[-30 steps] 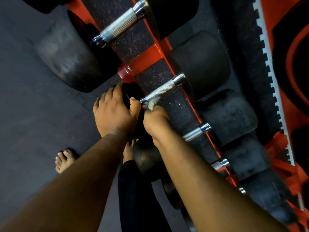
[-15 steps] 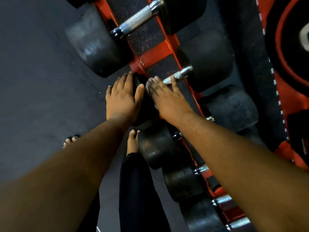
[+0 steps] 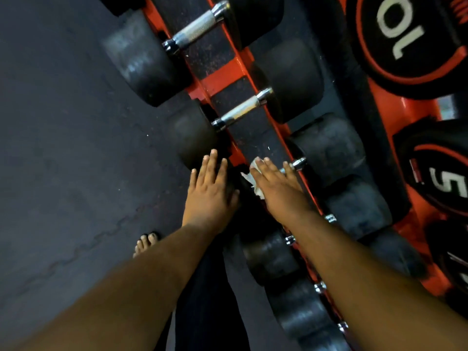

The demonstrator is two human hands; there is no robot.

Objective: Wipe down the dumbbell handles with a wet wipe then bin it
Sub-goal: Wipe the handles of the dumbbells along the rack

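Black dumbbells lie in a row on a red rack (image 3: pixel 222 77). My right hand (image 3: pixel 276 188) lies flat, fingers straight, over the handle of the third dumbbell (image 3: pixel 297 164), whose far chrome end alone shows. A crumpled white wet wipe (image 3: pixel 255 173) sits under that hand and sticks out on its left side. My left hand (image 3: pixel 210 196) rests flat on this dumbbell's dark near head, fingertips reaching the neighbouring head (image 3: pixel 195 133). The second dumbbell's handle (image 3: pixel 241 110) and the first dumbbell's knurled handle (image 3: pixel 196 30) lie bare farther up.
Smaller dumbbells (image 3: pixel 271 257) continue down the rack under my right forearm. Red-rimmed weight plates marked 10 (image 3: pixel 405 34) and 5 (image 3: pixel 443 173) stand at the right. Dark rubber floor (image 3: pixel 63 148) fills the left, with my bare foot (image 3: pixel 147 243) on it. No bin is in view.
Both hands have shifted down the rack from the second dumbbell to the third. My right hand went from clutching the wipe at the handle's end to lying flat over it.
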